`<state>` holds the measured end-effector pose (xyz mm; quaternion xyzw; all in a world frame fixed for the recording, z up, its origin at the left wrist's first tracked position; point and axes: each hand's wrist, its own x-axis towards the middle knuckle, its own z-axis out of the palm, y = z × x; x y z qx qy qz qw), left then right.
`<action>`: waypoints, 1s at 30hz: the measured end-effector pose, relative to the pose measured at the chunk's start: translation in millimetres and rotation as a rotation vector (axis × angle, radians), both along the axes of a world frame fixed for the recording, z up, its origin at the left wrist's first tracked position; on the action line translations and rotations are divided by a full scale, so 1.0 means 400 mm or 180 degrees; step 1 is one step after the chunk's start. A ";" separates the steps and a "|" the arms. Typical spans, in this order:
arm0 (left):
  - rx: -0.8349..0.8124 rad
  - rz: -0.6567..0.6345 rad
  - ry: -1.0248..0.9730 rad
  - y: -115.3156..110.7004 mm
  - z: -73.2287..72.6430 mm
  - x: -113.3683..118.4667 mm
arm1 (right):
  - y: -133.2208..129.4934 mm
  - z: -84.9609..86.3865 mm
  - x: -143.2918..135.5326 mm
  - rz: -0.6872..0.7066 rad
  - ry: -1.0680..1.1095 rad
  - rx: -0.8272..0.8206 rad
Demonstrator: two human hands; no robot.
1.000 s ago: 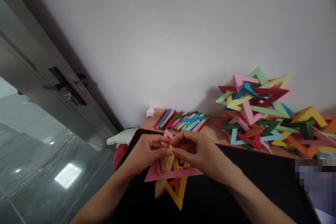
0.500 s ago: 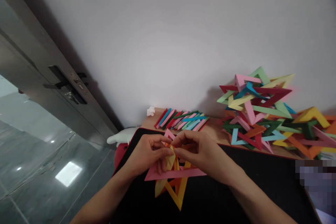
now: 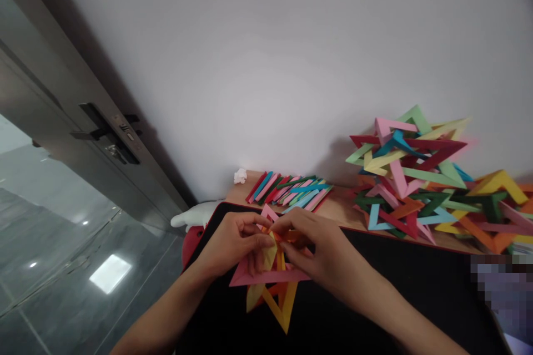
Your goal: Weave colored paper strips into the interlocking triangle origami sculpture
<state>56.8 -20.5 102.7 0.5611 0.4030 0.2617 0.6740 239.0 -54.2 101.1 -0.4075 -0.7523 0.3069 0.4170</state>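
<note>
Paper star [image 3: 284,310] btwn both hands' fingertips; L [image 3: 245,241] pinching yellow strip [image 3: 270,254], R [image 3: 310,238] curled.

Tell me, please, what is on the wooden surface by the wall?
Coloured strips, a crumpled white piece and interlaced paper shapes are visible; whatever lies under them is covered.

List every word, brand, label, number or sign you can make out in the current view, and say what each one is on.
No text can be read in this view.
Door lock plate: too small to tell any marking.
Folded paper strips and paper stars: no lettering visible.
Striped edge under the stars at far right: too small and blurred to read.
Pixelated patch, lower right: any text there is hidden.
</note>
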 end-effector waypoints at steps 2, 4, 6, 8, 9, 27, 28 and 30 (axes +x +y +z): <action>0.0000 0.0000 -0.0001 0.000 0.000 -0.001 | -0.003 -0.019 -0.010 -0.0202 -0.0301 0.0607; 0.0000 0.0012 0.0010 0.000 0.000 0.000 | -0.006 -0.034 -0.019 -0.0416 -0.0567 0.1039; 0.0006 0.0016 0.0021 0.000 0.000 0.001 | -0.011 -0.047 -0.024 -0.0589 -0.0758 0.1296; 0.0009 0.0031 0.0034 0.000 0.000 0.000 | -0.016 -0.057 -0.026 -0.0697 -0.0874 0.1489; 0.0003 0.0035 0.0036 0.000 -0.001 0.000 | -0.018 -0.061 -0.025 -0.0716 -0.0935 0.1593; -0.0025 0.0001 -0.0027 -0.002 0.000 -0.003 | -0.019 -0.053 -0.030 -0.0617 -0.0311 0.1489; -0.0029 0.0009 -0.0026 -0.002 0.000 -0.004 | -0.021 -0.050 -0.030 -0.0592 -0.0181 0.1299; -0.0031 0.0014 -0.0024 -0.002 0.000 -0.004 | -0.024 -0.043 -0.029 -0.0582 0.0051 0.0853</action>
